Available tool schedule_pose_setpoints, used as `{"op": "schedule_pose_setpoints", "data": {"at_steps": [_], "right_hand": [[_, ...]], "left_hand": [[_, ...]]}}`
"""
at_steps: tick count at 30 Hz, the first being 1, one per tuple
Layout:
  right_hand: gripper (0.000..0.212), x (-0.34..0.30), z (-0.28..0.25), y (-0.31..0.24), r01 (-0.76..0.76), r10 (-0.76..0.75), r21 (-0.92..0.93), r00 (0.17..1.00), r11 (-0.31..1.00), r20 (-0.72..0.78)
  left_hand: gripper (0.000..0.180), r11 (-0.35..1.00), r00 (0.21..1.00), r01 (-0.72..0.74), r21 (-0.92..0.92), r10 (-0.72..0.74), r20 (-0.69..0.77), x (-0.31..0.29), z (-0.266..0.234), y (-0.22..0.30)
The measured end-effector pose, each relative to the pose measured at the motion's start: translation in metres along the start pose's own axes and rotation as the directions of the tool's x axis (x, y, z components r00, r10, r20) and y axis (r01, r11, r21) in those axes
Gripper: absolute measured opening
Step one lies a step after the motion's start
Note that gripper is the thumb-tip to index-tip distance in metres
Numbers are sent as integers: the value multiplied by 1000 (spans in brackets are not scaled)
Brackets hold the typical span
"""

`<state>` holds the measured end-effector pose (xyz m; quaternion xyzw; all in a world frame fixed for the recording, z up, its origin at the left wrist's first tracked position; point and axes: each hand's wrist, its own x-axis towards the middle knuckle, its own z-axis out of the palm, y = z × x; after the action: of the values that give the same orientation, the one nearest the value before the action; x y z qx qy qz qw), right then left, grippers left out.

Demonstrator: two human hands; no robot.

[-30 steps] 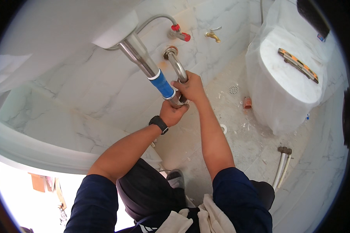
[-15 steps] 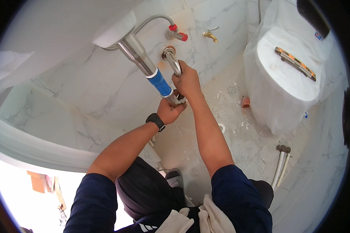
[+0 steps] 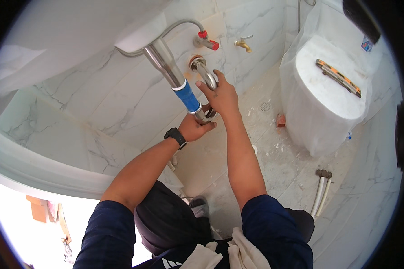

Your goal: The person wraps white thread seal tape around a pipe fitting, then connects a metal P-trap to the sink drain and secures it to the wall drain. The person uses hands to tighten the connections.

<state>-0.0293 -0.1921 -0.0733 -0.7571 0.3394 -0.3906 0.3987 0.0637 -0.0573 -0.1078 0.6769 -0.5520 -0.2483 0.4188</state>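
Under the white washbasin [image 3: 141, 38] a steel drain pipe [image 3: 162, 60] slants down, with a blue sleeve [image 3: 187, 97] around its lower part. My left hand [image 3: 194, 129] is closed around the pipe's bottom end; its thumb points right, and most of its fingers are hidden. A shiny curved drain pipe [image 3: 207, 76] comes out of the wall through a round flange [image 3: 196, 62]. My right hand [image 3: 223, 97] grips this curved pipe, thumb on its left side and index finger raised along its right. The fingers lower down, and where the two pipes meet, are partly hidden.
A red-handled valve [image 3: 206, 42] with a grey hose and a brass tap [image 3: 243, 44] are on the marbled wall. To the right, a plastic-wrapped toilet [image 3: 314, 94] bears an orange-and-black level [image 3: 339, 78]. Two hammers [image 3: 321, 190], an orange pipe piece [image 3: 280, 120] and debris lie on the floor.
My right hand has loosened its wrap on the curved pipe; its index finger and thumb are now farther apart. My left hand stays at the bottom end. The view has shifted slightly.
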Motion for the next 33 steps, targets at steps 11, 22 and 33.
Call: {"op": "schedule_pose_setpoints", "data": {"at_steps": [11,22,33], "right_hand": [[55,10,1,-18,14,-27,-177,997,984,-73],[58,110,2,-21,-228,254,-114,893,967,372],[30,141,26,-11,-593,279,276,675,757,683]], "left_hand": [[62,1000,999,10,0,-10,34,-3,0,1],[78,972,996,-72,224,58,70,1,-4,-3],[74,993,998,-10,119,3,61,-2,-1,-6]]}}
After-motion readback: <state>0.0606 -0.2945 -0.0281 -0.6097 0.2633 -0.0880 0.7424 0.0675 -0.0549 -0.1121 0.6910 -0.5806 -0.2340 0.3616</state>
